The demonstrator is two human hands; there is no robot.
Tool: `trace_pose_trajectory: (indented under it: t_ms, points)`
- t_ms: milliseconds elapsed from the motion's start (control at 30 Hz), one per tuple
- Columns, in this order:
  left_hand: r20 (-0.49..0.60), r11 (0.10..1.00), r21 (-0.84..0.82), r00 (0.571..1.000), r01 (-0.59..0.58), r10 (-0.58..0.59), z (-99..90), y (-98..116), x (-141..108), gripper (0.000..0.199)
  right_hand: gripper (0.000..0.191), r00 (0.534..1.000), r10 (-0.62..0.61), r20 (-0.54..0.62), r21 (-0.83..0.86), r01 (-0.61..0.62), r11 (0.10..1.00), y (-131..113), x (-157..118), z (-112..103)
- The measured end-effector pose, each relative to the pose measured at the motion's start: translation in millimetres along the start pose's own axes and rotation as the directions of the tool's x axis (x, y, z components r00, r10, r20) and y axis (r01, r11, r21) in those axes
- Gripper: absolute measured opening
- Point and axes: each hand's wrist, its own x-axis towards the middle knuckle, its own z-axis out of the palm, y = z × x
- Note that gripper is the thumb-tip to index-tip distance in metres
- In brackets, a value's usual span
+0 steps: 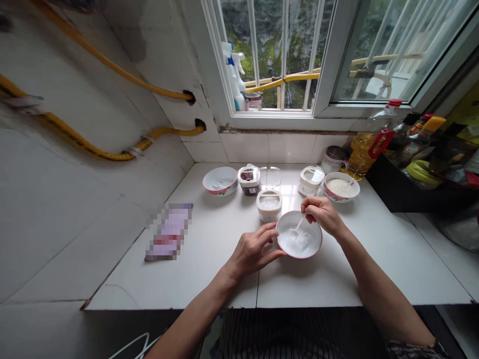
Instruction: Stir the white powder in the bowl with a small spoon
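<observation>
Near the middle of the counter is a white bowl (pixel 317 245) with a pinkish rim and white granular stuff inside. My left hand (pixel 251 250) grips its left side, thumb low and fingers at the rim. Over the bowl, my right hand (pixel 321 213) pinches a small white spoon (pixel 299 224), whose tip dips into the white stuff. Just behind the bowl sits a small white-rimmed container (pixel 269 213) with white contents and its clear lid (pixel 271 176) swung up.
Behind stand a floral bowl (pixel 220 189), a container of dark red contents (pixel 250 186), another lidded container (pixel 310 180) and a bowl of pale grain or powder (pixel 342 188). An oil bottle (pixel 362 149) and a black box of bottles (pixel 392 184) are right. A blurred purple packet (pixel 172 232) lies left.
</observation>
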Motion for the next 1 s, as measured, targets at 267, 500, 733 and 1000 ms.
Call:
trace_pose_trajectory:
  t_ms: [267, 500, 733, 1000]
  points:
    - [-0.012, 0.993, 0.108, 0.998, -0.055, 0.057, 2.1, -0.9, 2.2, 0.037, 0.01, 0.998, 0.064, -0.014, 0.165, -0.061, 0.984, 4.2, 6.3, -3.2]
    - [-0.004, 0.989, 0.129, 0.998, -0.067, 0.068, -1.6, -1.3, 3.0, 0.038, 0.008, 0.993, 0.107, -0.054, 0.248, -0.091, 0.964, 5.7, 8.9, -0.4]
    - [-0.012, 0.991, 0.119, 0.998, -0.063, 0.065, -12.4, -2.0, 3.7, 0.035, 0.008, 0.983, 0.129, -0.13, 0.299, -0.085, 0.951, 7.4, 7.8, 5.4]
    - [-0.01, 0.997, 0.074, 0.999, -0.032, 0.033, -12.1, -3.9, 2.8, 0.033, 0.009, 0.977, 0.086, -0.196, 0.346, -0.014, 0.938, 14.0, 14.1, 7.9]
